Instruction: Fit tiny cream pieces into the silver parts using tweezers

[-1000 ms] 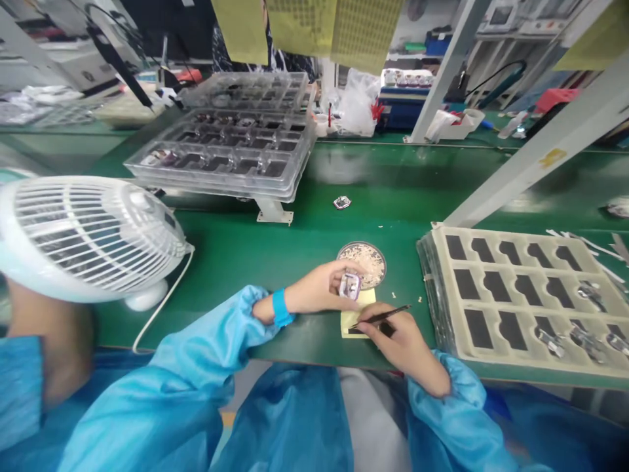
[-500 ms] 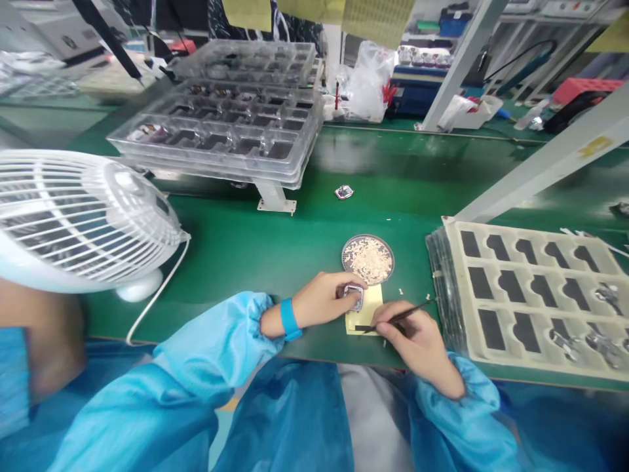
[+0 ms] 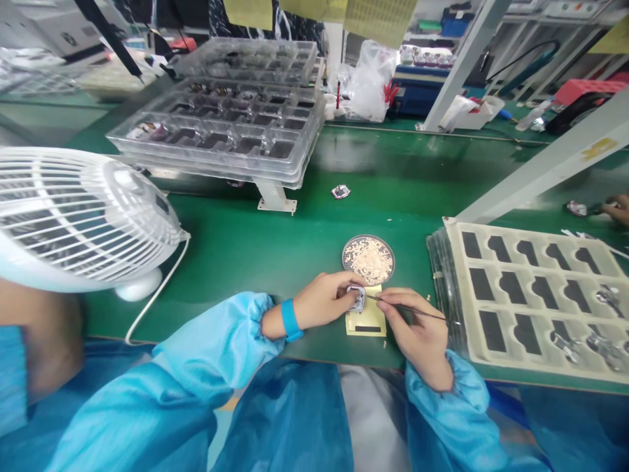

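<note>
Between its thumb and fingers, my left hand [image 3: 324,298] grips a small square watch case [image 3: 357,299] with a silvery rim. My right hand [image 3: 415,328] pinches dark tweezers [image 3: 400,305], their tips pointing left, close to the case's right side; whether they touch it or hold anything is too small to tell. Under both hands lies a yellow paper pad [image 3: 378,324] with a dark strip [image 3: 367,329] on its lower part. Just beyond my left fingers stands a round dish [image 3: 344,244] heaped with small pale pieces [image 3: 371,259].
At left is a white fan [image 3: 88,219]. Clear plastic trays [image 3: 211,147] stand behind it on a raised support. A cream tray [image 3: 540,308] with metal parts sits at right. Another similar small part [image 3: 341,191] lies on the green bench. A co-worker's hand [image 3: 619,208] shows at far right.
My right hand has raised the tweezers from the strip on the yellow pad to the watch case's side. A part on the conveyor has shifted slightly left; a co-worker's hand has appeared at right.
</note>
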A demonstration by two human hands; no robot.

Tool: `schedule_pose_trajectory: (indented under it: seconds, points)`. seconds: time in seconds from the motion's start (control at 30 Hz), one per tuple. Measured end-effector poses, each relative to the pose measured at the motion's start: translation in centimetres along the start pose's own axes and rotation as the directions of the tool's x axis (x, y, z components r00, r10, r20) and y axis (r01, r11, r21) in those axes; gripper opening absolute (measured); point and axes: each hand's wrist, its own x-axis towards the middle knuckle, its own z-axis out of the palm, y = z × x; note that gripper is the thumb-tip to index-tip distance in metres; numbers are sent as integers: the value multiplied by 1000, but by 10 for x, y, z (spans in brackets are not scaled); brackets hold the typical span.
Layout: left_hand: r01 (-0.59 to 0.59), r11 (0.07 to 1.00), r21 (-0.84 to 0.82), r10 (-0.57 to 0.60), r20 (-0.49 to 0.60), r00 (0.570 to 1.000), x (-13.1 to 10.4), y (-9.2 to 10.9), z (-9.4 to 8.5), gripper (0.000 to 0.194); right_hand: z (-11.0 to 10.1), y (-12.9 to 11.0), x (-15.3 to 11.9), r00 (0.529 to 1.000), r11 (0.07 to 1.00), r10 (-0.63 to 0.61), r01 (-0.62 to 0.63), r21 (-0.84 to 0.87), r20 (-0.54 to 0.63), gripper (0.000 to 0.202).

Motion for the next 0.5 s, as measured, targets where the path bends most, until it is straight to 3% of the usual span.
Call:
schedule_pose_trajectory:
  seconds: [0.5]
  points:
    - [-14,1000,25,14,3,1000,0,2,0,26,2,2,-1,999,995,-30,33,-92,40,21]
